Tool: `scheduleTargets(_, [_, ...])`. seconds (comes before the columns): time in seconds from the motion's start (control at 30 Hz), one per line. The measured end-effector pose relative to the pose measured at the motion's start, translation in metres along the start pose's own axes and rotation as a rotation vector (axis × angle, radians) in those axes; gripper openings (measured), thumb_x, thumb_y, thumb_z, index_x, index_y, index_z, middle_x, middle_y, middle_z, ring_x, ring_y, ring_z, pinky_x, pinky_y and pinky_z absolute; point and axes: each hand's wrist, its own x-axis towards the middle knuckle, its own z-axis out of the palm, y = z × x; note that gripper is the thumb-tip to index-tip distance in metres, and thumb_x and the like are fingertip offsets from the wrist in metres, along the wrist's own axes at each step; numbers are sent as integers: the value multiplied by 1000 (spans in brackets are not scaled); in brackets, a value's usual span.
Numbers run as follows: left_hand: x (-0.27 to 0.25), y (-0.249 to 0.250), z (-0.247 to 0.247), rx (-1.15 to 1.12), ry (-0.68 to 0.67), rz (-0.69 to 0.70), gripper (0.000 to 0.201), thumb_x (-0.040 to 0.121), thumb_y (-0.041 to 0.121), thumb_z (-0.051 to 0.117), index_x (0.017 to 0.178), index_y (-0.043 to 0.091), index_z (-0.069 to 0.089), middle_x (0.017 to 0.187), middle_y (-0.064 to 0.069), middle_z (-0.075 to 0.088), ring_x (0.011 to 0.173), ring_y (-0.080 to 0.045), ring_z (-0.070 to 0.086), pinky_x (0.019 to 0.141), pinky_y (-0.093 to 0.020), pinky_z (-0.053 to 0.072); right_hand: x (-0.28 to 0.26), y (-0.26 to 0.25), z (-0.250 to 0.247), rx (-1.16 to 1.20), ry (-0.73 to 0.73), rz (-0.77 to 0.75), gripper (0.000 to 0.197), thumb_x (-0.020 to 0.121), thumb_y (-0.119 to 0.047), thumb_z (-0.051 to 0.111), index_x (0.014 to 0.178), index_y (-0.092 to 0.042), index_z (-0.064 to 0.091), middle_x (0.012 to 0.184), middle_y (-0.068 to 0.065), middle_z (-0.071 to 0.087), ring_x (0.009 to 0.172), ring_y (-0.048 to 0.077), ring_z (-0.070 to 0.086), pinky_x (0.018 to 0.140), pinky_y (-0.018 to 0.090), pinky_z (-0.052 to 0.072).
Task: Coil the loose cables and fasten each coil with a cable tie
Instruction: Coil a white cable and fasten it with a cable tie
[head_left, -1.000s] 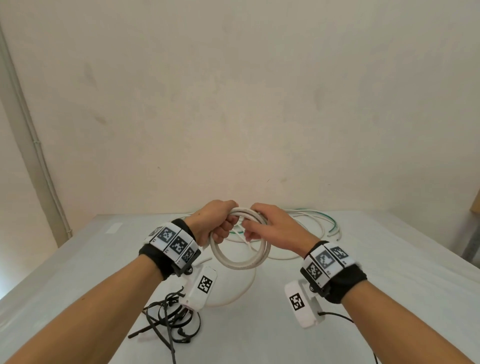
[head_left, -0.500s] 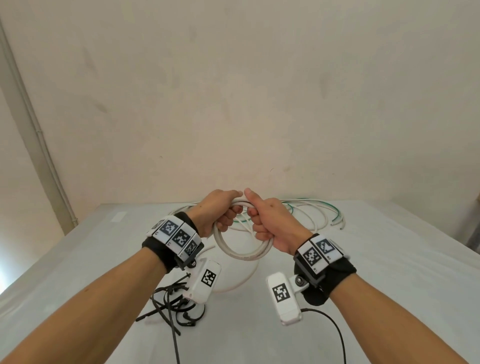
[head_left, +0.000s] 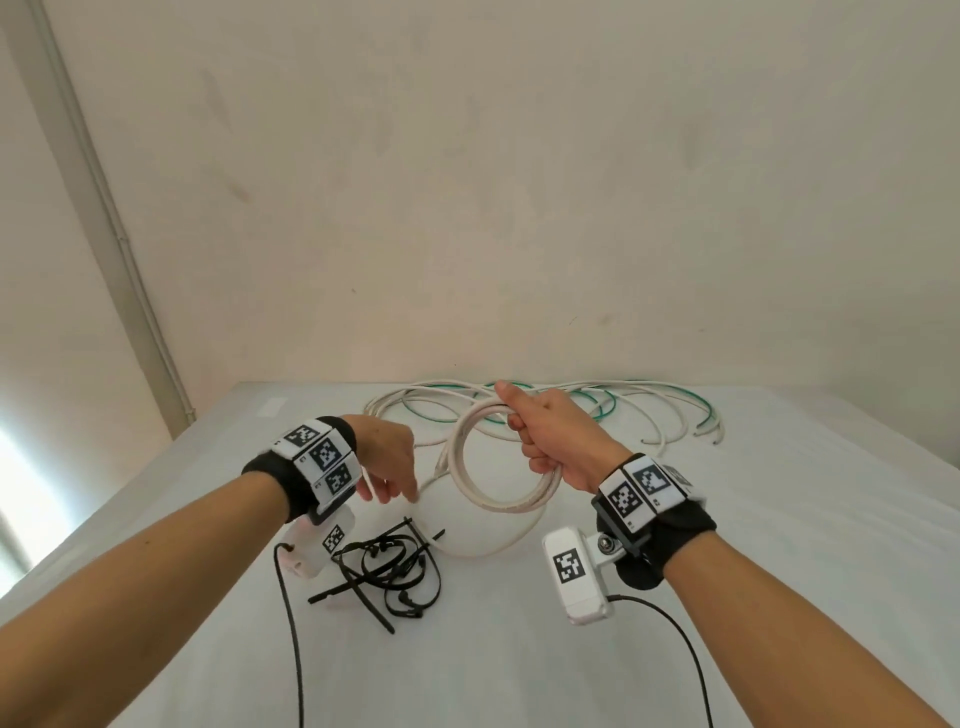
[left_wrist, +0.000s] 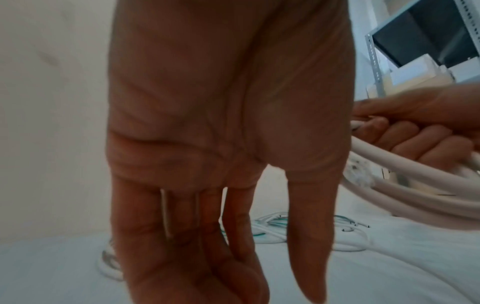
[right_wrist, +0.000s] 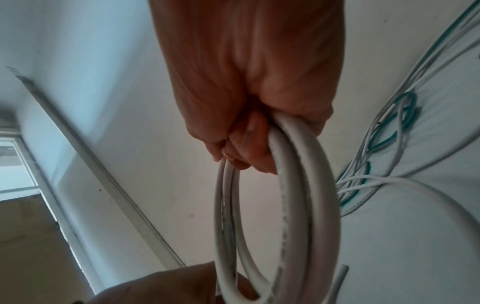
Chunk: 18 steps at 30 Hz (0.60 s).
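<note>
Coil (head_left: 498, 457) of thick white cable held off the table (head_left: 779, 571) by the right hand (head_left: 550, 441), whose fingers are wrapped round the strands at about 2 o'clock on the ring; seen from the head camera the loop stands nearly upright, its opening facing the person, and a loose tail (head_left: 498, 540) sags from its lower edge onto the cloth, ending toward 9 o'clock. The right-wrist view shows the same clenched fist with several turns of cable hanging below it

The left hand (head_left: 387, 457) grasps nothing: in its own wrist view the fingers (left_wrist: 309, 236) hang straight and slack, pointing down at the table. It hovers at 9 o'clock from the coil, apart from it, and just above a tangle of black cable ties (head_left: 387, 566) lying at roughly 7 o'clock from the coil, close in front of the person

That is the relation the coming move appears to turn on: the ties sit directly beneath the free left hand and well away from the busy right one, so the left is the nearer hand to pick one out, probably while the right keeps the turns bunched. The ties are interlaced, so lifting a single one may drag others along

More loose cables (head_left: 597, 410), white and green, lie spread at 12 o'clock along the far side of the table, not yet coiled
</note>
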Motion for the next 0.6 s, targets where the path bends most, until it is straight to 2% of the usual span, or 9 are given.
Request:
scheduleTargets(0.13, [4,-11,12,127,-49,-66,34,85,30,82,105,3,76,95,-4,77,93,-19,76,84,-34,63,4,-1,5,-37,-5,-10,46,103,-50,55,72,-23,35,50,-9,26,44,11,19,41,21,21])
scheduleTargets(0.23, [7,-15,19,185,-70,-89,32,87,25,80,108,1,76,93,-3,76,85,-15,74,89,-35,62,6,-1,8,-58,0,-13,47,104,-50,54,71,-23,35,48,-11,28,42,10,21,41,20,22])
scheduleTargets(0.33, [9,-19,22,163,-61,-88,27,87,19,77,106,0,76,93,-6,78,80,-14,74,88,-34,61,7,3,8,-63,1,-6,48,103,-50,55,70,-22,36,47,-12,30,41,10,21,40,20,23])
scheduleTargets(0.47, [3,-21,15,206,19,-86,22,86,16,71,99,-2,77,84,-5,80,67,-14,72,75,-28,60,6,9,5,-63,-11,21,49,103,-51,55,69,-21,37,46,-13,33,42,10,22,40,21,23])
scheduleTargets(0.6, [-3,-20,3,311,137,-36,16,83,14,73,93,3,77,70,-2,76,55,-10,66,77,-32,62,6,13,4,-68,-40,51,48,103,-50,55,71,-20,38,46,-12,31,41,9,22,41,21,22])
